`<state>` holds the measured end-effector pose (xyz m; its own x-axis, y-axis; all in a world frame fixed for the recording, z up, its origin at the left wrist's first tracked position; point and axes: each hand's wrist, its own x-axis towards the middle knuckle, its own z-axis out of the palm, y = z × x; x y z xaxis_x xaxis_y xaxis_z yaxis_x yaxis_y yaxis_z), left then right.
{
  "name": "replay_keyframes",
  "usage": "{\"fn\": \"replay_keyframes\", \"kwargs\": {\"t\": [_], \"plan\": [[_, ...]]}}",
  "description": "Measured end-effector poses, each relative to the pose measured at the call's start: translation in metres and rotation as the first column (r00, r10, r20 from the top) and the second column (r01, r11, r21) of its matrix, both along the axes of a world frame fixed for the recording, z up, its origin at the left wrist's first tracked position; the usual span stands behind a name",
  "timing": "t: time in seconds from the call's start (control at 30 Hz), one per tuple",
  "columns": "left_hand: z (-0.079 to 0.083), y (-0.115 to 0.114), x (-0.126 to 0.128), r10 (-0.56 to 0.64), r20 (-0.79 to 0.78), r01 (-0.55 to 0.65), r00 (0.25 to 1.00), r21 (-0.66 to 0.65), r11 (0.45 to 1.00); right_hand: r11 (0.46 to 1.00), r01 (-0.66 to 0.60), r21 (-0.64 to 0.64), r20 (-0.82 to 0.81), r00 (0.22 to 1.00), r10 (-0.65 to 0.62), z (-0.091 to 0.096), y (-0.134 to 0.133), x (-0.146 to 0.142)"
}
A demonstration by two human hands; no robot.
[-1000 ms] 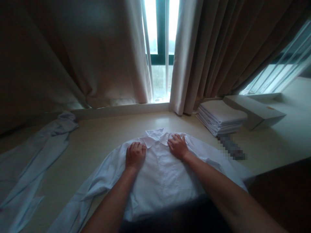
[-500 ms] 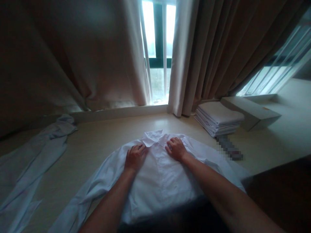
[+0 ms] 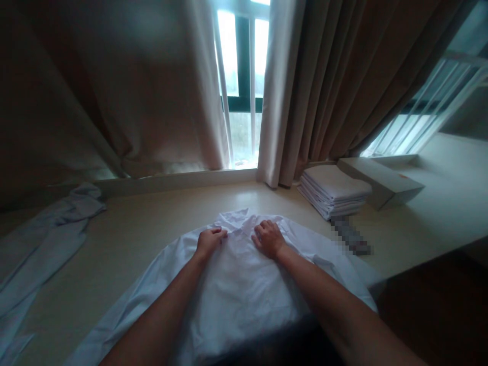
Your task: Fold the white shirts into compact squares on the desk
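Observation:
A white collared shirt [image 3: 244,284] lies spread front side up, its collar [image 3: 233,218] pointing away from me and its sleeves out to the sides. On the left of the collar, my left hand [image 3: 211,241] is closed with a bit of shirt cloth pinched between thumb and fingers. My right hand [image 3: 269,239] rests on the other side, just below the collar, its fingers curled in on the cloth. The shirt's lower end is hidden by a dark blurred shape at the bottom.
A stack of folded white cloth [image 3: 335,189] stands at the back right, beside a pale box [image 3: 381,182]. A pixelated object [image 3: 351,236] lies in front of it. More crumpled pale clothing [image 3: 49,239] is on the left. Curtains [image 3: 290,91] hang behind the pale surface [image 3: 152,206].
My left hand has closed more tightly on the cloth beside the collar. My right hand stays near the collar. The whole view has shifted slightly, so things sit farther left.

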<state>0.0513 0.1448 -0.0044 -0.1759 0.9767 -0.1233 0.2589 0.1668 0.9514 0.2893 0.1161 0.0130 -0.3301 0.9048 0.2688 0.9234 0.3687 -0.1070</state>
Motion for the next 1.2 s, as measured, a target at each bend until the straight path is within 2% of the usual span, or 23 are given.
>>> {"fn": "replay_keyframes", "kwargs": {"t": [0.1, 0.23, 0.37, 0.5, 0.6, 0.77, 0.87, 0.97, 1.03, 1.1, 1.2], "plan": [[-0.005, -0.005, 0.004, 0.018, 0.228, -0.006, 0.974, -0.054, 0.999, 1.000, 0.000, -0.023, 0.007, 1.000, 0.001, 0.001, 0.000, 0.000], [-0.011, -0.015, -0.002, 0.059, 0.452, -0.037, 0.890, -0.057, 0.998, 1.000, -0.006, -0.014, -0.008, 1.000, 0.006, -0.001, 0.001, 0.000], [-0.013, -0.017, -0.004, 0.083, 0.537, -0.059, 0.839, -0.063, 0.996, 1.000, -0.012, -0.006, -0.030, 0.999, 0.012, -0.002, 0.001, 0.001], [-0.015, -0.016, 0.002, 0.117, 0.526, -0.098, 0.843, -0.064, 0.993, 0.999, -0.033, -0.001, -0.054, 0.998, 0.033, -0.002, 0.001, 0.003], [-0.019, -0.017, 0.010, 0.161, 0.455, -0.157, 0.876, -0.048, 0.986, 0.999, -0.047, -0.016, -0.065, 0.997, 0.046, -0.002, 0.001, 0.004], [-0.020, -0.021, 0.021, 0.202, 0.251, -0.215, 0.947, 0.026, 0.976, 0.999, -0.045, -0.012, -0.072, 0.996, 0.044, -0.003, 0.002, 0.003], [-0.017, -0.025, 0.026, 0.232, 0.028, -0.234, 0.972, 0.145, 0.961, 1.000, -0.011, -0.012, -0.056, 0.998, 0.011, -0.003, 0.001, 0.002], [-0.014, -0.030, 0.030, 0.321, -0.223, -0.258, 0.920, 0.272, 0.927, 1.000, 0.009, -0.019, -0.034, 0.999, -0.009, -0.003, 0.001, 0.002], [-0.012, -0.034, 0.035, 0.336, -0.285, -0.244, 0.898, 0.314, 0.918, 1.000, 0.008, -0.015, -0.035, 0.999, -0.008, -0.002, 0.001, 0.002], [-0.008, -0.039, 0.040, 0.297, -0.384, -0.147, 0.874, 0.374, 0.916, 1.000, 0.003, -0.006, -0.041, 0.999, -0.003, -0.003, 0.001, 0.002], [0.000, -0.048, 0.049, 0.270, -0.613, 0.048, 0.743, 0.451, 0.891, 1.000, -0.001, -0.004, -0.036, 0.999, 0.001, -0.003, 0.002, 0.003]]}}
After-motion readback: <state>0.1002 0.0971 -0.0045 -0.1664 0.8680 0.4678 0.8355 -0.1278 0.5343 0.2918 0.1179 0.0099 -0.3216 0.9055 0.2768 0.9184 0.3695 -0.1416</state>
